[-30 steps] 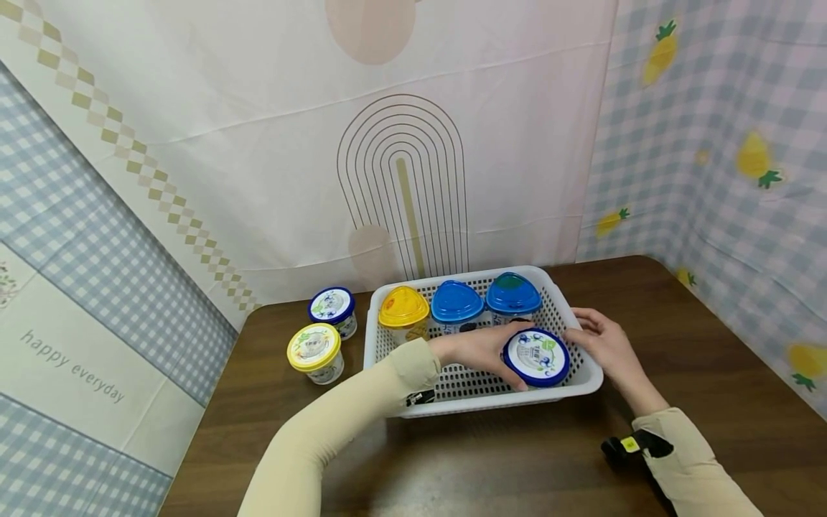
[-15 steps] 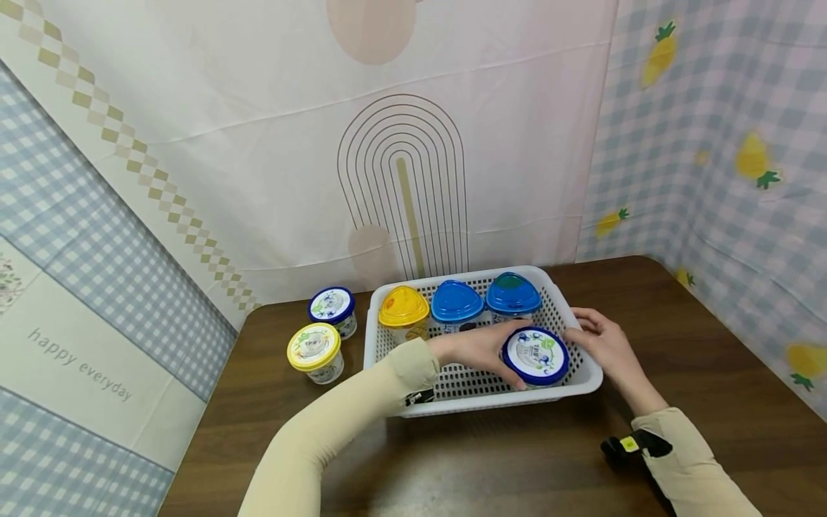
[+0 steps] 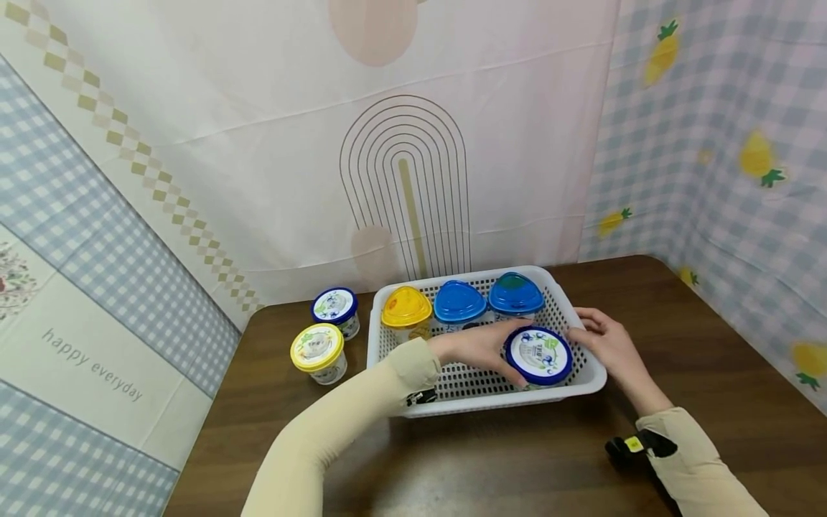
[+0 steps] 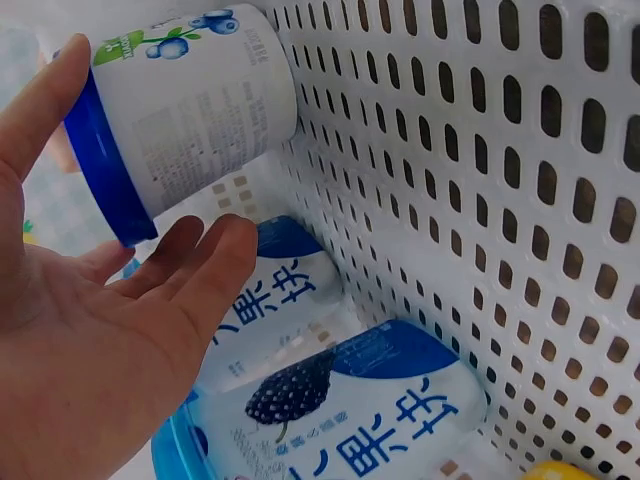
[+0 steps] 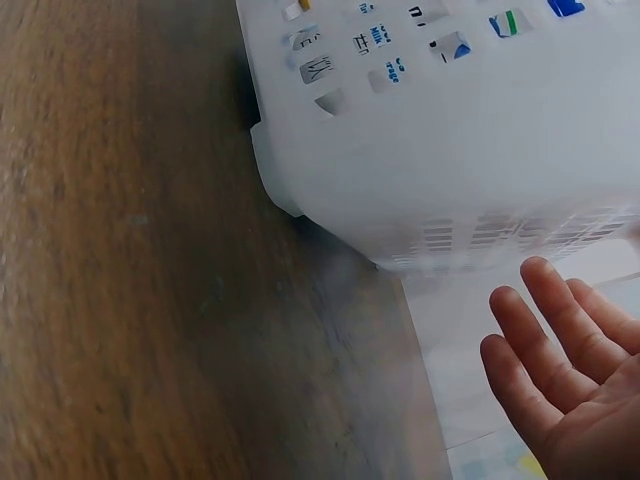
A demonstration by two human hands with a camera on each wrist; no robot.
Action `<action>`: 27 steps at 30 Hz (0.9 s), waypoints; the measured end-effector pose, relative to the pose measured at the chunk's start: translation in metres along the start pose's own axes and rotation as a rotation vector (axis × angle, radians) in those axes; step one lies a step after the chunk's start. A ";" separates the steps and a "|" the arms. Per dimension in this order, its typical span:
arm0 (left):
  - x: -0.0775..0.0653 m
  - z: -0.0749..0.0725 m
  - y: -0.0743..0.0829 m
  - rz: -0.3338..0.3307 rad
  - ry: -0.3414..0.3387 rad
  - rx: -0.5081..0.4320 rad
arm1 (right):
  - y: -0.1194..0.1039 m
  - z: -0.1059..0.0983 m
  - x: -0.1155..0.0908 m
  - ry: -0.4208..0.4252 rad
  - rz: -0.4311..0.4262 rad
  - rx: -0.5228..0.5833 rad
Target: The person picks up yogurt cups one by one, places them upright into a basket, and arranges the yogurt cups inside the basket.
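A round white cup with a dark blue lid [image 3: 539, 356] stands at the front right inside a white perforated basket [image 3: 452, 411]. My left hand [image 3: 481, 350] reaches over the basket and holds this cup at its lid, thumb on the near side and a finger on the far side. In the left wrist view, blueberries show on the cup's side [image 4: 205, 105], and my other left fingers hang off it. My right hand [image 3: 607, 345] is at the basket's right end, its thumb side at the rim. In the right wrist view its fingers [image 5: 540, 350] are extended beside the outer wall.
Along the basket's back stand a yellow-lidded tub [image 3: 406, 309] and two blue-lidded tubs, one at the middle [image 3: 459, 301]. Left of the basket, a yellow-lidded cup [image 3: 318, 352] and another blue-lidded cup [image 3: 336, 310] stand on the brown table [image 3: 491, 467]. A patterned curtain hangs behind.
The head view shifts very slightly. Both hands, the cup and the basket stay where they were.
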State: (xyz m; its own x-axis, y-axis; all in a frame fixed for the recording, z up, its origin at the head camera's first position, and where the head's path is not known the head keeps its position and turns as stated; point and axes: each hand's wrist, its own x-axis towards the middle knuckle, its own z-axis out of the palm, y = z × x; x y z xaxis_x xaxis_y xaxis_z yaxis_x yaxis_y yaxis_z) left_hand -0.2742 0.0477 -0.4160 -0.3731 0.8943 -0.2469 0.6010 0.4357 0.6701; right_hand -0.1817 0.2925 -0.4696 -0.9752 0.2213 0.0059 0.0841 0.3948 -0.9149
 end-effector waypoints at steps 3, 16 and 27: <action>-0.005 -0.003 -0.001 -0.007 0.002 0.002 | -0.001 0.000 0.000 0.003 -0.008 -0.014; -0.042 -0.024 0.006 0.015 -0.007 0.053 | -0.005 -0.003 -0.003 0.026 -0.019 -0.111; -0.087 -0.038 0.020 0.073 0.048 0.081 | -0.013 -0.006 -0.001 0.062 -0.104 -0.302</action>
State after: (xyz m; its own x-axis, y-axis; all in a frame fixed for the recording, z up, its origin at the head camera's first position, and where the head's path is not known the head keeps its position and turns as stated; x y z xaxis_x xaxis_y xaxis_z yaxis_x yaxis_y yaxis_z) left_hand -0.2567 -0.0252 -0.3543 -0.3589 0.9187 -0.1646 0.6819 0.3785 0.6259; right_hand -0.1810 0.2928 -0.4556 -0.9681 0.2165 0.1261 0.0508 0.6624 -0.7474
